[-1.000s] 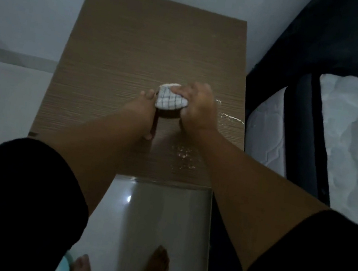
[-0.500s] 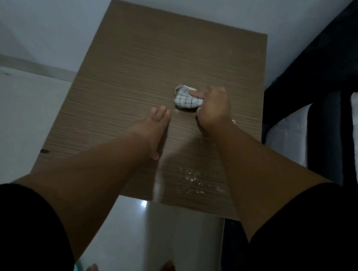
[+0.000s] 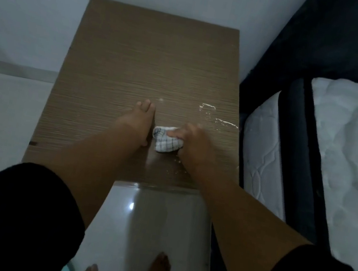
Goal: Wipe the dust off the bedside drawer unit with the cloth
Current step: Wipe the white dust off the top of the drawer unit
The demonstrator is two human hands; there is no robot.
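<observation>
The room is dim. A plain pale wall [image 3: 41, 8] runs behind, meeting the floor at a low grey skirting strip [image 3: 15, 68] on the left. The floor [image 3: 151, 231] is glossy light tile, and one small bright spot of light reflects off it. To the right stands a bed with a dark frame [image 3: 291, 158], a quilted white mattress [image 3: 260, 162] and a rumpled white cover [image 3: 352, 162] on top.
</observation>
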